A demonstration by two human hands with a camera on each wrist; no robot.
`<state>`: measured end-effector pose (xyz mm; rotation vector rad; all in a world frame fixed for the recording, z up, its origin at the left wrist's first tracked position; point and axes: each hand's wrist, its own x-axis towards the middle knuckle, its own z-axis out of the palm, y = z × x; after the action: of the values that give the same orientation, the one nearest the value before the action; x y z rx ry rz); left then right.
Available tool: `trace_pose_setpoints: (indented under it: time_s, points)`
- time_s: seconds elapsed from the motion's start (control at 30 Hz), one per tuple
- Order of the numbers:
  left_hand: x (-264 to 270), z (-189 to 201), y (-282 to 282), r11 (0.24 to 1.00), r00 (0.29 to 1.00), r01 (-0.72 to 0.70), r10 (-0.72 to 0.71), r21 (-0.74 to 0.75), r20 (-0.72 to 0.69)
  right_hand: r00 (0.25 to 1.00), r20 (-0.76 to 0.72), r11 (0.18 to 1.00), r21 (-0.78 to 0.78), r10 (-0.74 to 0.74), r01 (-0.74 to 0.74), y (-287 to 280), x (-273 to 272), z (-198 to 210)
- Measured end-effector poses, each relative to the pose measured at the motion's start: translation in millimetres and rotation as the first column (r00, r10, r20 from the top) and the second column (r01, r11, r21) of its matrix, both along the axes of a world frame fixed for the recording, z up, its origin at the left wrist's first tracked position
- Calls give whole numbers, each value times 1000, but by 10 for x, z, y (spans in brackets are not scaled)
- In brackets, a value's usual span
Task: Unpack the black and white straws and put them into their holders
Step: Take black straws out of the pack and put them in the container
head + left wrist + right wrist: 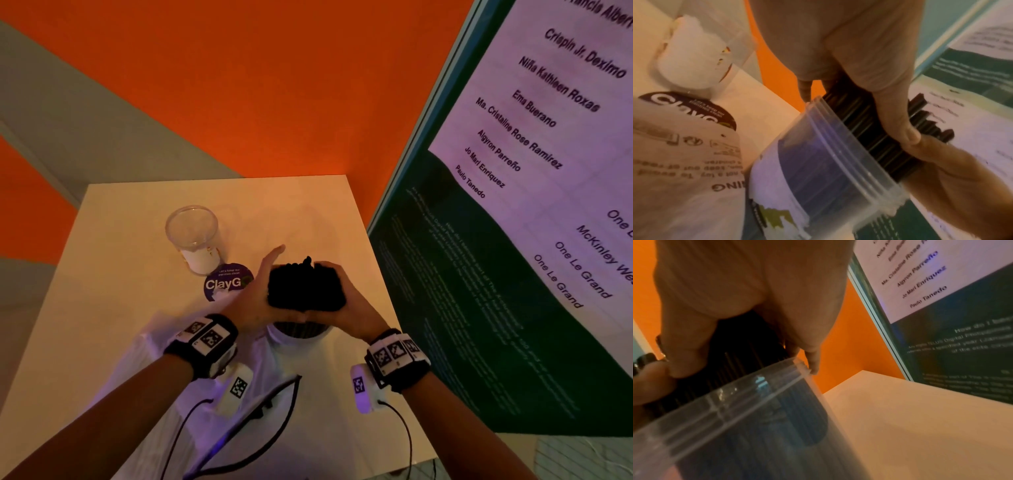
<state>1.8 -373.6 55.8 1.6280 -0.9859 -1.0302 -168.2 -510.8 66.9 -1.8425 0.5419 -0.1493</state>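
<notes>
A thick bundle of black straws [305, 287] stands partly inside a clear plastic holder [298, 334] near the middle of the white table [120, 257]. My left hand [255, 294] grips the bundle from the left and my right hand [349, 298] from the right, heels of the palms meeting above the holder's rim. In the left wrist view a thumb presses across the black straws [859, 116] just above the holder [828, 170]. In the right wrist view my thumb lies on the straws [740, 344], whose lower ends show through the holder wall [735, 418]. No white straws are visible.
A second clear holder [193, 236] with a white bottom stands at the back left, beside a round purple sticker [227, 282]. A crumpled clear plastic bag [164, 342] with printed warning text lies under my left wrist. A large poster board [513, 240] borders the table's right side.
</notes>
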Motion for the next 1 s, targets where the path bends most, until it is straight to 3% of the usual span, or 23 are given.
trace_pose_setpoints:
  time_s: [0.07,0.17,0.3,0.47,0.67,0.73,0.8,0.83,0.93,1.0]
  points:
    - [59,-6,18,998,997,-63,63,-9,-43,1000,-20,999,45,-19,20,-62,-25,-7]
    - [65,-48,3,1000,999,-7,6,-9,-48,996,-90,997,80,24,-16,-102,-35,-12]
    - [-15,-36,-115,998,998,56,-56,-16,-5,990,-106,994,-48,90,-95,-67,52,-51]
    - [-18,71,-112,997,999,-44,43,-65,-18,997,-66,999,37,-26,28,-103,-12,5]
    - [23,90,329,993,991,-121,122,-12,63,943,-330,999,3,48,-50,-126,-395,-94]
    - [-9,131,541,995,966,-95,88,15,243,879,-469,994,-30,82,-108,-92,-558,-115]
    - [-107,176,770,988,821,-12,-77,151,566,781,-592,960,-44,198,-276,26,-677,-110]
    - [-196,192,884,972,748,26,-172,232,641,718,-636,927,-13,282,-375,137,-700,-105]
    - [-457,169,1226,877,672,191,-445,441,593,509,-675,777,156,534,-609,630,-614,-104]
    - [-533,155,1345,801,609,213,-557,560,565,447,-636,707,229,629,-669,999,-471,-95]
